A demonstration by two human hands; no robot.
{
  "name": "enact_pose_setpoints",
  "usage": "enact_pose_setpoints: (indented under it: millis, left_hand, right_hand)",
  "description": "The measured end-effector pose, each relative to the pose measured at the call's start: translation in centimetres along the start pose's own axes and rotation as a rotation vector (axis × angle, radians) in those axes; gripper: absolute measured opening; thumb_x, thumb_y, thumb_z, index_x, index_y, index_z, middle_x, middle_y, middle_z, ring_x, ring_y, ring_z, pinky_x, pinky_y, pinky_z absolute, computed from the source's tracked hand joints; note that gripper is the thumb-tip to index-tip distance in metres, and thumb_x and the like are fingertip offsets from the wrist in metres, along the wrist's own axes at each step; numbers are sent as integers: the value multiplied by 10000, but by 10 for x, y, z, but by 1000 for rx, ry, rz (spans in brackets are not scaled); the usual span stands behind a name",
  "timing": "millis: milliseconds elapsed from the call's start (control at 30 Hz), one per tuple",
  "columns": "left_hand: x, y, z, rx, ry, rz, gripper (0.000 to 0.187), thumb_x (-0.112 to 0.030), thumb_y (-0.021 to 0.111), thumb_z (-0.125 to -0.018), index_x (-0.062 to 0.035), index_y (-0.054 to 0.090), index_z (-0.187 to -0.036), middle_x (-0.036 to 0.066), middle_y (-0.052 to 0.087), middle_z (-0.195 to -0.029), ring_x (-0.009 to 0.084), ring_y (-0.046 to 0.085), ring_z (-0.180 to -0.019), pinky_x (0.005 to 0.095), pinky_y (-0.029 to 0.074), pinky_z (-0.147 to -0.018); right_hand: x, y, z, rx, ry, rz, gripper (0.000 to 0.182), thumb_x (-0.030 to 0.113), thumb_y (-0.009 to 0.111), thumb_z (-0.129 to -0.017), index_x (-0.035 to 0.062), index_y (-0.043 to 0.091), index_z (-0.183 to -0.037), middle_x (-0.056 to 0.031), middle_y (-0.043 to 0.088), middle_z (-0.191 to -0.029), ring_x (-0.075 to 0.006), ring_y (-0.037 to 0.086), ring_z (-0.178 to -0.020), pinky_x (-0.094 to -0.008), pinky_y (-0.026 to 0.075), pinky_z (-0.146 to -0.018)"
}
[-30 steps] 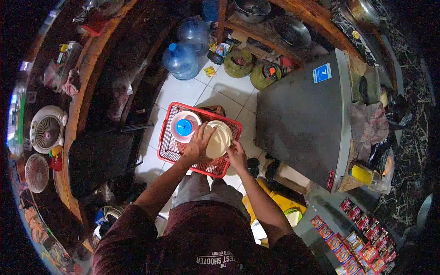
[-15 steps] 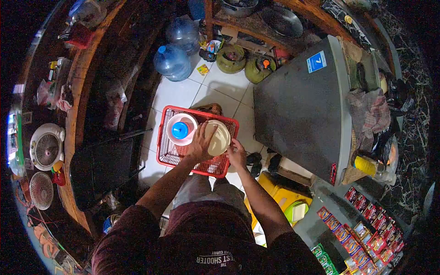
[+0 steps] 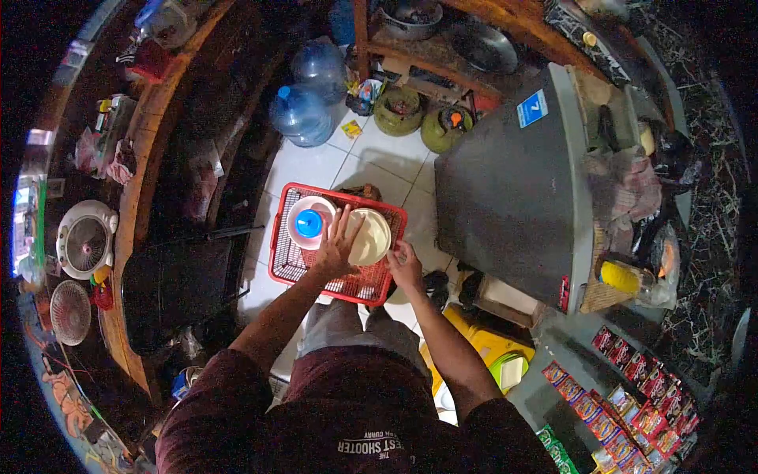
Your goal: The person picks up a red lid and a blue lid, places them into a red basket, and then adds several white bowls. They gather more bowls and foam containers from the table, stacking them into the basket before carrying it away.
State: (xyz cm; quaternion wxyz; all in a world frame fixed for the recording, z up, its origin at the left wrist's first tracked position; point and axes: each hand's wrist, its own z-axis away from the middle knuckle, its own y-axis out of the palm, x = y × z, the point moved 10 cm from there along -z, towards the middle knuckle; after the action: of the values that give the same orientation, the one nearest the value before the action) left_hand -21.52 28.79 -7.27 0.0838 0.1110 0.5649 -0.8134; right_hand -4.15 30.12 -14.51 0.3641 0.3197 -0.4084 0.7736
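Note:
A red plastic basket with mesh sides is in front of my legs. Inside it, on the left, sits a white bowl with a blue round item in it. A cream-coloured round dish lies on the basket's right side. My left hand has its fingers spread over the left edge of the cream dish, between it and the white bowl. At the basket's right rim, the fingers of my right hand are curled closed around the edge, near the dish; the fingertips are partly hidden.
Large blue water bottles and green gas cylinders stand on the white tile floor ahead. A grey fridge is on the right. Yellow crate and hanging sachets are at lower right. Wooden shelving lines the left.
My left hand has shifted slightly left and its fingers are spread wider, showing more of the cream dish. My right hand stays at the basket's right rim. The view has turned slightly.

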Motion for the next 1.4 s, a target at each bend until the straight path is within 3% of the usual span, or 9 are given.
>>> enact_pose_setpoints:
  millis: [200,233,333,433,733,867,1033,1233,1400]
  left_hand:
    - [14,-15,55,-117,-93,202,1180,-425,828,-557,-124,130,-1459,200,48,-1507,402,94,-1384,595,187,-1068]
    - [16,-17,66,-130,-142,244,1149,-415,819,-579,-119,139,-1457,202,56,-1505,402,100,-1382,588,188,-1071]
    - [13,-17,98,-223,-174,293,1067,-373,800,-628,-99,171,-1446,223,83,-1493,429,127,-1365,556,192,-1083]
    - [-2,-30,128,-383,-97,387,969,-352,792,-642,-97,265,-1414,259,112,-1472,477,155,-1338,530,205,-1087]
    - [-41,-32,177,-360,-56,395,911,-346,789,-654,-124,302,-1392,249,114,-1480,469,162,-1342,544,237,-1068]
    - [-46,-39,187,-335,-14,398,897,-343,783,-666,-137,301,-1394,251,134,-1475,473,182,-1335,538,243,-1067]
    - [-45,-54,195,-306,73,442,809,-327,779,-685,-121,380,-1358,268,157,-1464,494,194,-1322,536,234,-1073]
    - [-38,-87,229,-396,165,517,735,-291,779,-705,-93,427,-1319,263,191,-1458,440,234,-1332,488,283,-1067]
    - [-20,-95,269,-350,184,636,649,-272,752,-747,-72,459,-1290,224,217,-1463,372,287,-1330,440,297,-1068]
  right_hand:
    - [-26,-23,27,152,97,-343,406,204,615,-882,76,468,-1238,-127,540,-1073,-197,655,-770,-274,537,-647]
    - [-28,-32,33,127,81,-360,369,202,626,-875,69,508,-1198,-85,552,-1009,-178,657,-700,-254,493,-551]
    - [-5,-55,61,219,119,-303,376,194,591,-897,76,473,-1233,-99,523,-1073,-187,633,-790,-297,536,-672]
    - [-10,-61,79,242,138,-385,372,206,599,-894,81,484,-1225,-89,551,-1064,-171,628,-804,-291,524,-671]
    - [20,-76,116,455,-80,-249,345,245,591,-901,89,514,-1198,-45,592,-970,-150,625,-807,-280,489,-699]
    - [42,-101,126,395,-155,-326,334,123,606,-883,30,514,-1189,-49,583,-937,-125,611,-783,-245,496,-687]
    - [56,-124,149,215,-89,-384,331,206,595,-898,67,520,-1189,-82,612,-1033,-157,637,-812,-268,490,-718]
    - [79,-83,201,90,-90,-584,350,235,566,-913,78,492,-1217,-84,607,-1066,-186,637,-863,-298,492,-770]
    - [97,-7,246,181,-146,-559,357,251,580,-909,68,506,-1207,-80,610,-1089,-154,631,-841,-295,493,-756]
